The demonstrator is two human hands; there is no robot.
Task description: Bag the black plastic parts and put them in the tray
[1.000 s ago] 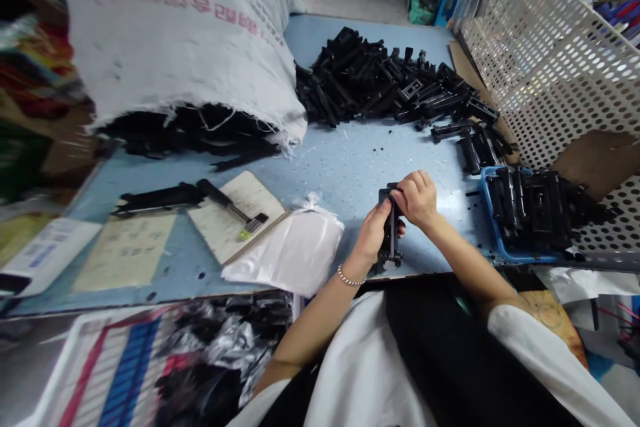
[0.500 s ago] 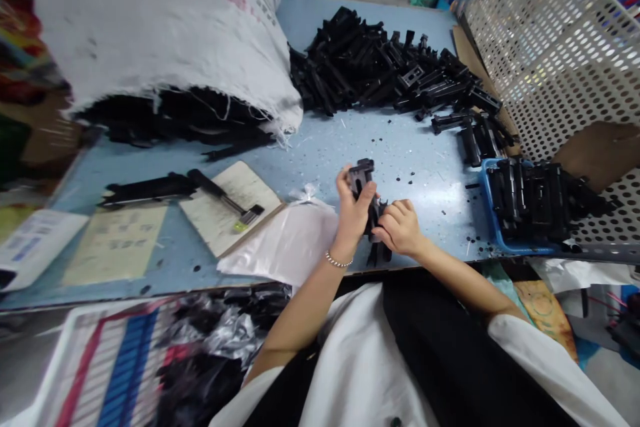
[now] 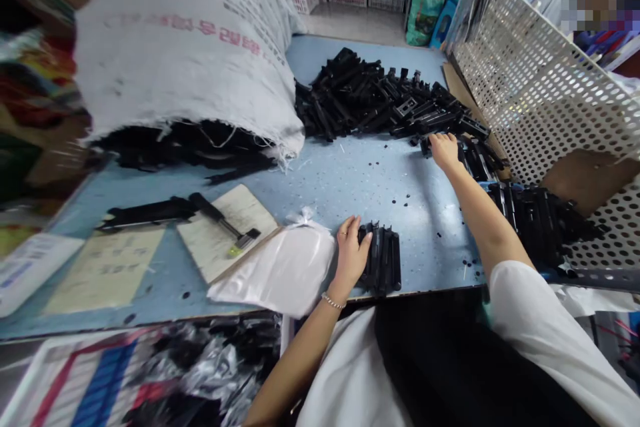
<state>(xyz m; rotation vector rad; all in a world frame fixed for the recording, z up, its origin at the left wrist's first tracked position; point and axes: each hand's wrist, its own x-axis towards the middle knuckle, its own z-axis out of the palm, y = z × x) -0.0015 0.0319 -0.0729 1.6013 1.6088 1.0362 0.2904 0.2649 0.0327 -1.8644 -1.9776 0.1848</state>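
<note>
A short row of long black plastic parts [image 3: 386,260] lies side by side at the table's front edge. My left hand [image 3: 351,253], with a beaded bracelet at the wrist, is at the row's left side, its thumb and fingers around the end of the leftmost part. My right arm reaches forward to the right end of a large heap of similar black parts [image 3: 350,97]. There my right hand [image 3: 445,149] is closed on a black plastic part [image 3: 426,146], whose end sticks out left of the fingers.
A white woven sack [image 3: 190,60] spills black parts at left. Nearer lie a brush-like tool [image 3: 220,217], a pad [image 3: 245,207] and a clear plastic bag [image 3: 285,267]. At right, black parts [image 3: 540,220] fill a blue basket beside a perforated panel [image 3: 540,80]. Small black bits dot the blue table [image 3: 330,180].
Both hands held a black part together in front of me. That part appears lowered into the row by my left hand. My right hand has moved forward and right to the heap.
</note>
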